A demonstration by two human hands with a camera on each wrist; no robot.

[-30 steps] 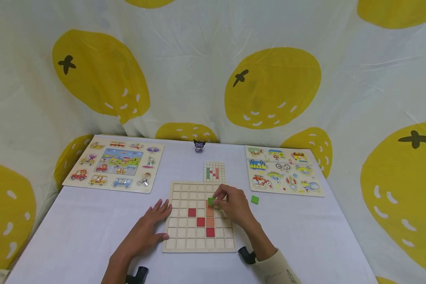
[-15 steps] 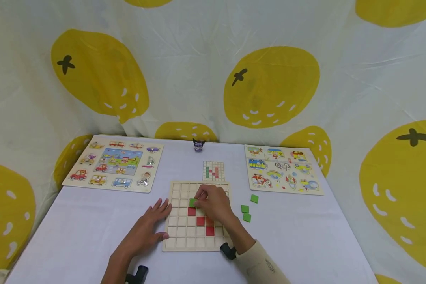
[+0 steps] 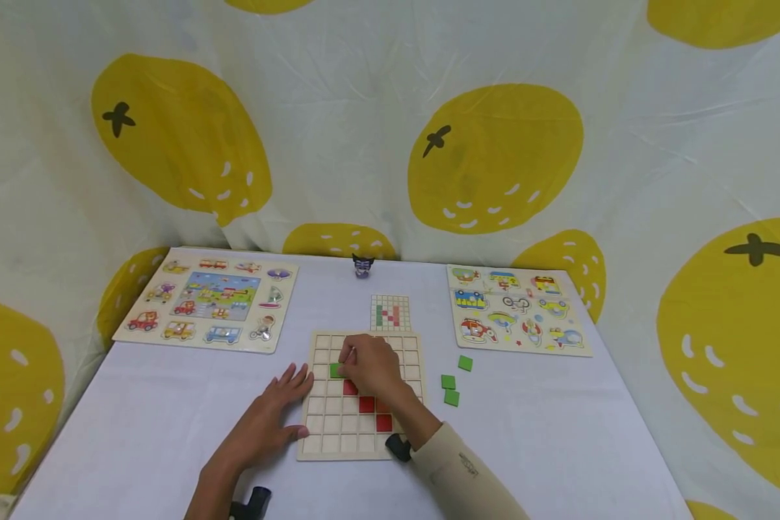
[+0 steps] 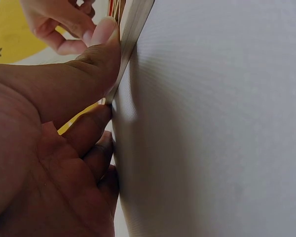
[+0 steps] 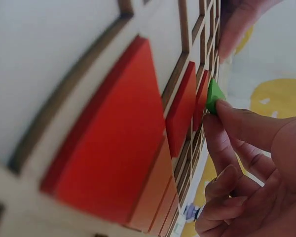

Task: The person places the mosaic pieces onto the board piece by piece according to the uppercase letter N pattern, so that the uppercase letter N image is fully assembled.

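Note:
My right hand pinches a green square tile between thumb and fingertips, low over the left part of a wooden grid board. In the right wrist view the green tile stands tilted at the board's surface. Red tiles run diagonally through the grid cells. Beside them is a row of orange tiles, mostly hidden by my right hand in the head view. My left hand lies at the board's left edge, fingers spread, with thumb and fingertips touching the rim.
Several loose green tiles lie right of the board. A small pattern card and a dark figurine stand behind it. Picture puzzle boards lie at the back left and back right of the white-covered table.
My right hand has carried the green tile leftward across the board, from over the orange tiles to the left part. Loose green tiles behind the arm have come into sight. The left hand stays put.

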